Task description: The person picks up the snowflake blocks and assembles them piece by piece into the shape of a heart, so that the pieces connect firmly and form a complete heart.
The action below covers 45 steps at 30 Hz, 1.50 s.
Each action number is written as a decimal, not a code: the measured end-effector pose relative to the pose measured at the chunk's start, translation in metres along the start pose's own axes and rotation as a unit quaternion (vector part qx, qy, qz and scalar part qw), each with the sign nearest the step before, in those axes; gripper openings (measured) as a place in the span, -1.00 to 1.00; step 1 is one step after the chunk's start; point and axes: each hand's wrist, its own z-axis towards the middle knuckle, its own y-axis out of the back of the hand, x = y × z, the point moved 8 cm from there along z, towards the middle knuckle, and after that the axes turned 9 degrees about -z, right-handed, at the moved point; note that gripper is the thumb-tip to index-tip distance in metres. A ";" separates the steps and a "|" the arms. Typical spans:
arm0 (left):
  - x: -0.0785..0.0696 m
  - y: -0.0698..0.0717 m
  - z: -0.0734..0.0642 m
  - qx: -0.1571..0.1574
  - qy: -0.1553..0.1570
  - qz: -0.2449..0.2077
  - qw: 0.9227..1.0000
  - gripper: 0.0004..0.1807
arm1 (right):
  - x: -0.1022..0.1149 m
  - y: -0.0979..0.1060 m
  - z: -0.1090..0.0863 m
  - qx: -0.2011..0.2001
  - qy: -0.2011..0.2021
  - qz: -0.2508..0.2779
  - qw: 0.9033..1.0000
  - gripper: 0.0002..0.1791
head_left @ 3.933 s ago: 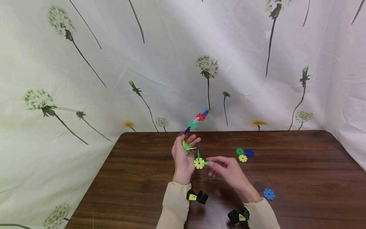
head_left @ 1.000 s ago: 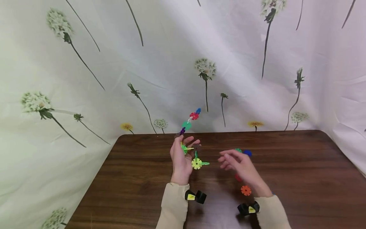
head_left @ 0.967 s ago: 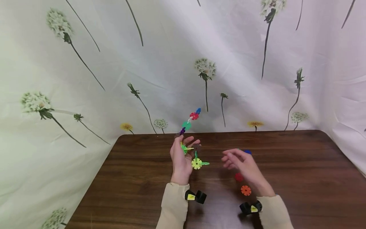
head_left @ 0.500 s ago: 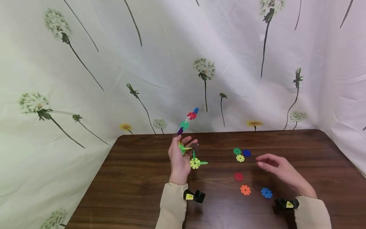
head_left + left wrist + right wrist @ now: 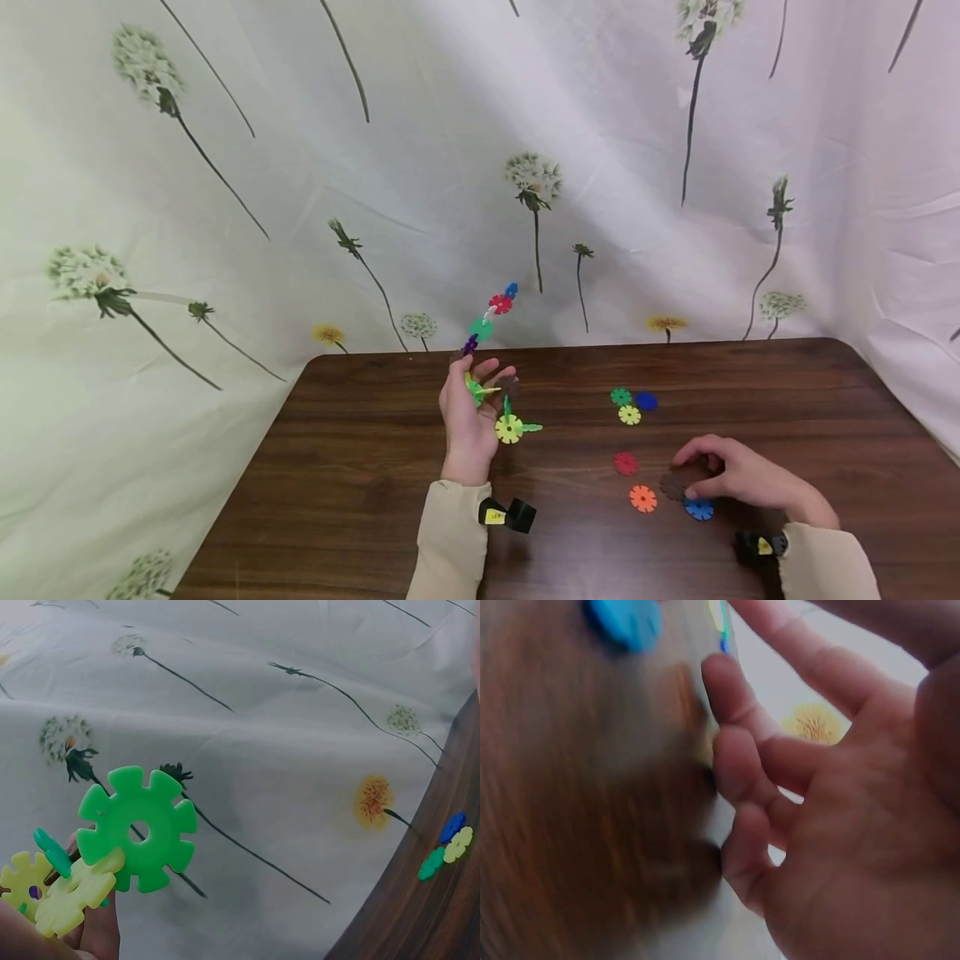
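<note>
Chain [image 5: 476, 392] pinched in left hand [image 5: 467, 423], six o'clock in head view; right hand [image 5: 750, 477], thumb and finger apart, just down at brown disc [image 5: 672, 487], four o'clock, so maybe easy to grab. Left wrist: chain's green disc [image 5: 111, 823], eight o'clock. Right wrist: blue disc [image 5: 630, 622], eleven o'clock, blurry.

A long, crooked chain of toy discs [image 5: 476, 393] sits in the left hand [image 5: 468, 427]. Its round pieces have little cuts around their edges. One end leans up, blue at the tip, then red. A brown disc [image 5: 672, 487] and a blue disc [image 5: 699, 510] lie flat, close together, by the right hand [image 5: 742, 475].
</note>
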 end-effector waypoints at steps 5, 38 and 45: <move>0.000 0.001 0.000 -0.002 0.001 0.000 1.000 -0.73 | 0.003 -0.008 0.005 0.008 -0.013 -0.027 1.000 -0.63; -0.001 0.000 -0.002 0.004 -0.002 0.004 1.000 -0.75 | -0.001 -0.010 0.009 -0.001 -0.147 -0.124 0.981 -0.58; -0.002 -0.001 -0.002 0.007 -0.004 0.002 1.000 -0.76 | 0.007 -0.009 0.011 -0.015 -0.072 -0.067 0.995 -0.65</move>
